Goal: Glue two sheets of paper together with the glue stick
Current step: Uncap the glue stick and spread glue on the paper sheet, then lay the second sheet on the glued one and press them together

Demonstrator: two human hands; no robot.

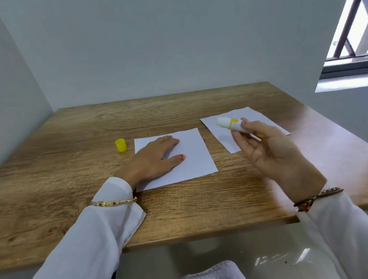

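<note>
The left hand (155, 158) lies flat on one sheet (187, 155) in the middle of the bench (65, 179), fingers straight, holding nothing. The right hand (272, 155) is up in the air with its grip closed around the glue stick (231, 125), white tip pointing left, over the second sheet (222, 142). That sheet lies tilted near the right edge of the bench, apart from the first one. The yellow cap (121, 145) stands just left of the first sheet. There is lots of bare wood at the left, the back and the front
</note>
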